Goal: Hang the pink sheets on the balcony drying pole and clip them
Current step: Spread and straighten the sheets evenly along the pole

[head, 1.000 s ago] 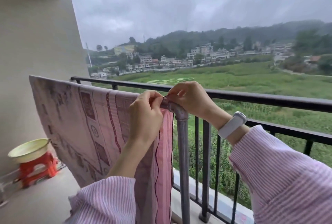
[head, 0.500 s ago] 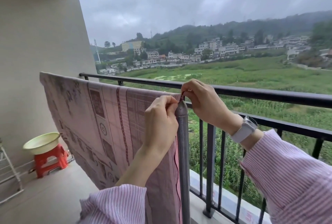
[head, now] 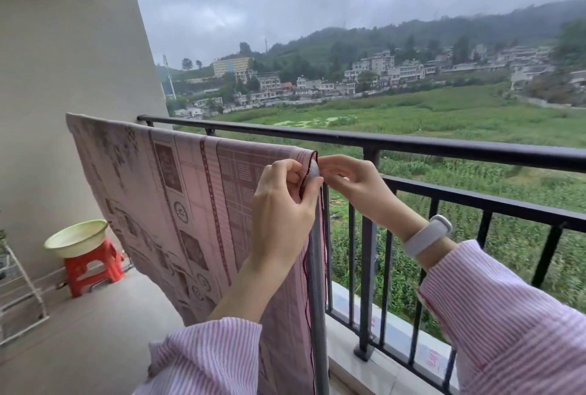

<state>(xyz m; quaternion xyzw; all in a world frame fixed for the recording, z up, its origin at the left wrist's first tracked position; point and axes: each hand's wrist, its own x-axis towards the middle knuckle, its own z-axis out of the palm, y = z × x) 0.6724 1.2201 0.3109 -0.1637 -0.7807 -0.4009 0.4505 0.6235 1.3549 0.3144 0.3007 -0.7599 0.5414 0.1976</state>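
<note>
One pink sheet [head: 177, 204] is hanging over the drying pole [head: 312, 172], its long axis running left to right, patterned with darker squares and stripes. At the pole's right end, the left hand [head: 282, 201] is pinching the sheet's edge; the right hand [head: 352, 184] is pinching just beside it.

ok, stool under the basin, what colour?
Red-orange plastic stool, holding a pale yellow-green basin. The head view, the only one, shows it at lower left.
</note>
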